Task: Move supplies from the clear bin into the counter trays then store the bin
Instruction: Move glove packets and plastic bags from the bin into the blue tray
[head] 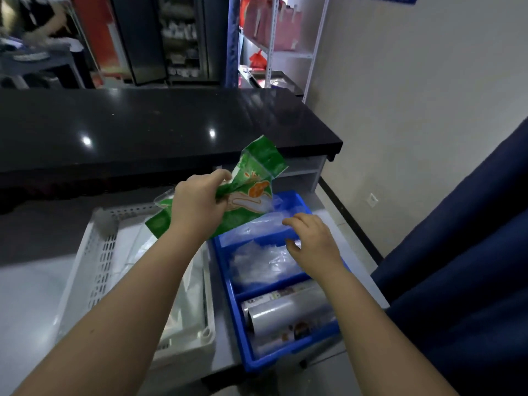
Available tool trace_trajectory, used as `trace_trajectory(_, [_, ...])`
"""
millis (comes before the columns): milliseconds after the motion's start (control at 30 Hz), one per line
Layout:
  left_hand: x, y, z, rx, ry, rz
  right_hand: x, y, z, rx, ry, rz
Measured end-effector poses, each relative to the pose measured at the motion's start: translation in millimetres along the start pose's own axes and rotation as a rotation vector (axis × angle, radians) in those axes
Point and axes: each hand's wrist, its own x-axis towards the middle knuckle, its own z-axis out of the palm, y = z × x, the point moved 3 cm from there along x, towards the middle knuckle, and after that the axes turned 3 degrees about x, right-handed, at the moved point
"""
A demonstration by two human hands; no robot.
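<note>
Gripping green packet (251, 187) in left hand (197, 204), above-left of blue tray (228, 284); right hand (311, 241) empty, fingers spread, over tray's far compartment.

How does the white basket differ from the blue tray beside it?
The white basket has slotted walls and one open space holding pale bags; the blue tray has solid walls and dividers forming compartments. The basket sits left, the tray right under the right hand. Both are rectangular, open-topped and hold packaging.

dim indoor light, glare spots on the black counter (148, 130), blurred and warped edges.
</note>
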Motion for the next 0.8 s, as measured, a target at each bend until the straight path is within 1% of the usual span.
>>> trace_trajectory(100, [12.7, -0.9, 13.3, 0.003, 0.01, -0.028, 28.5, 27.6, 15.7, -0.033, -0.101, -0.034])
trace_trajectory(200, [22.6, 0.1, 20.1, 0.048, 0.024, -0.066, 57.0, 51.9, 36.9, -0.087, -0.266, -0.087])
trace_trajectory(267, [26.0, 0.6, 20.8, 0.083, 0.047, -0.11, 74.6, 58.1, 49.8, -0.077, -0.351, -0.167])
trace_trajectory(367, [28.3, 1.7, 21.6, 0.138, 0.081, -0.161, 103.4, 57.5, 67.5, -0.024, -0.407, -0.31])
trace_trajectory(467, [28.4, 4.4, 26.0, 0.194, 0.088, -0.198, 125.3, 55.4, 92.2, -0.079, -0.543, -0.419])
trace_trajectory(533, [27.0, 6.5, 30.1, 0.21, 0.088, -0.229, 132.2, 57.8, 108.1, -0.095, -0.663, -0.438])
trace_trajectory(600, [25.5, 9.3, 34.1, 0.217, 0.083, -0.255, 134.3, 62.5, 119.2, -0.092, -0.748, -0.445])
trace_trajectory(700, [24.2, 12.3, 39.3, 0.231, 0.071, -0.289, 134.2, 72.2, 129.2, -0.076, -0.787, -0.453])
trace_trajectory(800, [24.6, 13.3, 43.6, 0.232, 0.054, -0.309, 132.4, 81.2, 138.1, -0.084, -0.851, -0.401])
